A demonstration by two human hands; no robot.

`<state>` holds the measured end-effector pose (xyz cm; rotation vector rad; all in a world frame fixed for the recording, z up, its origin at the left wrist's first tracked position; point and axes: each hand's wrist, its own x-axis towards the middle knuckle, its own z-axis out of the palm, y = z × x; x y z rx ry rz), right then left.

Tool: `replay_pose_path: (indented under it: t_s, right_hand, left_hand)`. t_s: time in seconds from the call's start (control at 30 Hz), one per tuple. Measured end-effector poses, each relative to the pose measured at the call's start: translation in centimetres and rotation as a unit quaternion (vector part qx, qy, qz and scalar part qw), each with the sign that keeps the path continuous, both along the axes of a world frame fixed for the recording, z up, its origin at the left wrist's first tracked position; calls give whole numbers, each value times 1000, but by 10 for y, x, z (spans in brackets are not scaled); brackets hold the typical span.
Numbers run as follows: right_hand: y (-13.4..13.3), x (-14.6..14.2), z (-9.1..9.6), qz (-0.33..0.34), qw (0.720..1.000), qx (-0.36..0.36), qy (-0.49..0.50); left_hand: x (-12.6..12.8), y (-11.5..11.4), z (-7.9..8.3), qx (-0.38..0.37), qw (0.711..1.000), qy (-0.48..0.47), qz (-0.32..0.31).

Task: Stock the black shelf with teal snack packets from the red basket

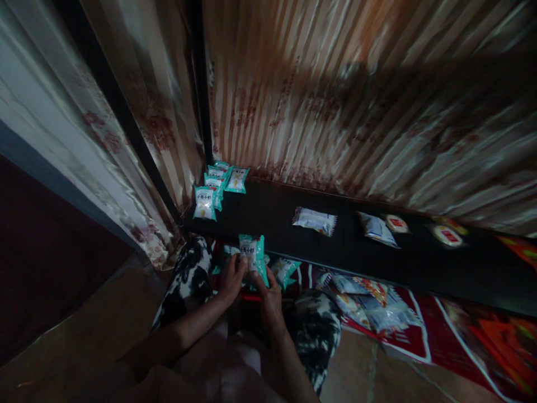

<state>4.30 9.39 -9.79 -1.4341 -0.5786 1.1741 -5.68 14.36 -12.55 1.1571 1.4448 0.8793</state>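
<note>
Hung behind: pleated curtain, patterned in red. Set in front: long black shelf, bare over much of its left half. Spread below the front edge: red material with white lines, bearing a heap of pale snack packs, with orange packs farther right.

Judged part-done at the left end. Already on the shelf: a group of teal packets, lined up from the back left corner toward the front left corner, with one to the right of the line near the back edge. Judged as left to deal with: loose teal packets below the front edge, on both sides of the hands.

Gripped between left hand and right hand, at the front edge near the left corner: teal packet, printed side up, possibly with another under the right thumb. Grip narrow, closed on packaging from both sides.

Lying farther right on the shelf: two white wrappers and small red-labelled packs.

Read on the foremost grouped packet: "小鱼小虾". Read, more dimly, on the held one: same characters. Too small to read: red labels. Not legible: lettering on the white wrappers.
</note>
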Motion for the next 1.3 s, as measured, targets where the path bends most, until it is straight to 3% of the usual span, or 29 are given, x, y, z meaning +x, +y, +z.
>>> replay_pose_path:
  t_s: [0.23,0.5,0.77,0.97,1.3]
  right_hand:
    - [-3,-2,2,-27,995,21,-94]
    - [-3,-6,10,-36,995,28,-86]
    - [-9,-5,-7,-44,998,1,-55]
    - [-11,-6,-4,-34,999,-9,-32]
    - [-18,-4,-14,-39,998,-29,29]
  left_hand:
    - [4,1,-4,59,998,-6,31]
    - [1,3,1,72,997,5,25]
    - [2,0,-4,62,998,10,16]
    - [1,1,-2,125,990,60,28]
    - [-2,-4,-3,113,991,66,13]
